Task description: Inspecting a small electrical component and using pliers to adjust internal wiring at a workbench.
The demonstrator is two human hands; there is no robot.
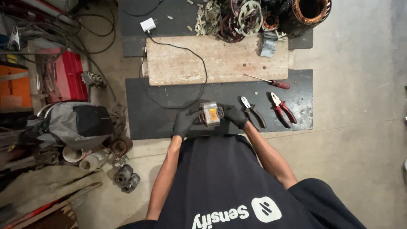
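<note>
Left hand [183,123], right hand [235,115] gloved, fingers clasping small motor part [210,113], seemingly metal, forearms angled inward

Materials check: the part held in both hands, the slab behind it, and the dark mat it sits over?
Held part: looks like dull grey metal with an orange patch on top, gripped by gloved left hand and right hand. Slab: pale, mottled and stained, probably stone or worn wood; unclear. Mat: matte black, likely rubber, scuffed pale near the red-handled pliers.

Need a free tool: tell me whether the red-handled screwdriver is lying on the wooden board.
No: the red-handled screwdriver has only its tip on the wooden board; its handle rests on the dark mat.
</note>
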